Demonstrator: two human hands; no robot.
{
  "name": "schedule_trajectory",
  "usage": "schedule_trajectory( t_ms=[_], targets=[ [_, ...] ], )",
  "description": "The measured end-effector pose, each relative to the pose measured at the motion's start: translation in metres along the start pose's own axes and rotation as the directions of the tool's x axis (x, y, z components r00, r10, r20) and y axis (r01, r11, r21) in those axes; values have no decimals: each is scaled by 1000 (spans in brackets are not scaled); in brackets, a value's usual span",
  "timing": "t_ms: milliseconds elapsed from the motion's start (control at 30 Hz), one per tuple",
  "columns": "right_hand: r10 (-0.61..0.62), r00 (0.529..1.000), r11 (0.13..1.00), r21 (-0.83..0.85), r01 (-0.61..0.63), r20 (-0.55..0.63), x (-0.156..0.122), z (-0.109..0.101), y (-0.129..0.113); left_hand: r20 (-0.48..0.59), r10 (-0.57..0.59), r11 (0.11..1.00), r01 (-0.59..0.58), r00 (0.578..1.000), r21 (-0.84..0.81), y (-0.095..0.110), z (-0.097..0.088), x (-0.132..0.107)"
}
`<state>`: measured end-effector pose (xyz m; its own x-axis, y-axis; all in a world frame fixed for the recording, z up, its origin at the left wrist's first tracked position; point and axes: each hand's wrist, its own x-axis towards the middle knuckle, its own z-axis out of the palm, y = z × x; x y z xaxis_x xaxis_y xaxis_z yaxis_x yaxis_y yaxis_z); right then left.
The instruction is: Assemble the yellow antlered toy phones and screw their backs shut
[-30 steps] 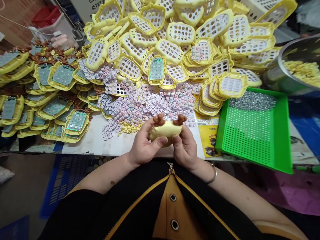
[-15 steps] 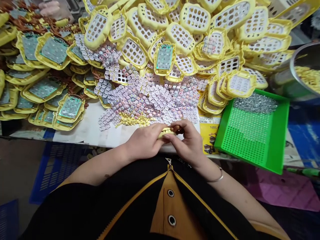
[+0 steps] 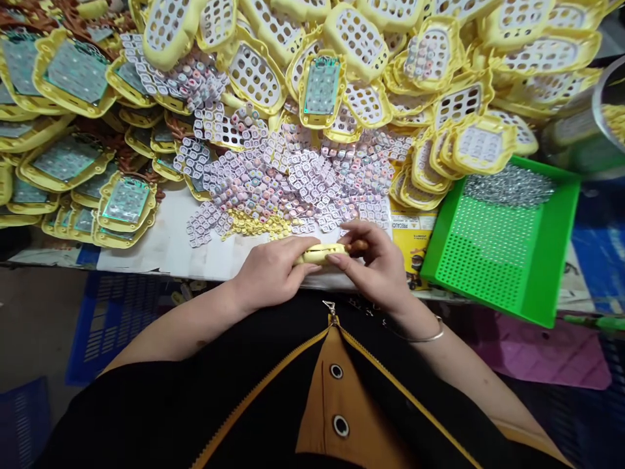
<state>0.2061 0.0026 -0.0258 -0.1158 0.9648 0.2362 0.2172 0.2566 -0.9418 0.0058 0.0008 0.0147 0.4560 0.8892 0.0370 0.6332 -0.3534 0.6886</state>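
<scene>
Both my hands hold one yellow toy shell [image 3: 319,253] with brown antlers, low at the table's near edge. My left hand [image 3: 271,267] is closed round its left end. My right hand [image 3: 375,264] pinches its right side, fingers curled over the top. The shell lies nearly flat between them and is mostly hidden by my fingers. Just beyond lies a spread of pastel keypad sheets [image 3: 293,182] and a small heap of yellow bits [image 3: 256,225].
A large pile of yellow perforated shells [image 3: 371,58] fills the back. Shells fitted with green circuit boards [image 3: 73,150] lie stacked at the left. A green perforated tray [image 3: 498,260] holding silver screws [image 3: 508,185] sits at the right, beside a metal bowl [image 3: 605,111].
The shell, held upright with its antlers up a second ago, has been tipped down flat toward the table edge. My hands closed over it, and the view shifted downward.
</scene>
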Motion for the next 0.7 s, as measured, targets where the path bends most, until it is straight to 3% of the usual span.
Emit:
schedule_trajectory(
  t_ms=[67,167,267,433,600,700],
  targets=[
    [-77,992,989,-119,88,97,1,-5,-3,-15,33,999,-33,999,-3,1,2,-2],
    [-168,983,951,-250,181,74,0,-4,-6,-61,39,999,-38,997,12,3,7,-2],
    [-203,979,931,-308,195,5,-3,1,-4,-79,20,1000,-19,997,15,1,10,1],
    [-171,985,936,-314,159,-11,-3,2,-3,-66,26,999,-28,998,-28,-5,7,2],
    [-244,958,878,-386,283,148,1,-6,-11,-83,82,997,-82,993,8,-5,7,-2],
    [-222,957,852,-441,284,187,1,-5,-15,-89,85,996,-85,992,7,-2,9,-3]
  ],
)
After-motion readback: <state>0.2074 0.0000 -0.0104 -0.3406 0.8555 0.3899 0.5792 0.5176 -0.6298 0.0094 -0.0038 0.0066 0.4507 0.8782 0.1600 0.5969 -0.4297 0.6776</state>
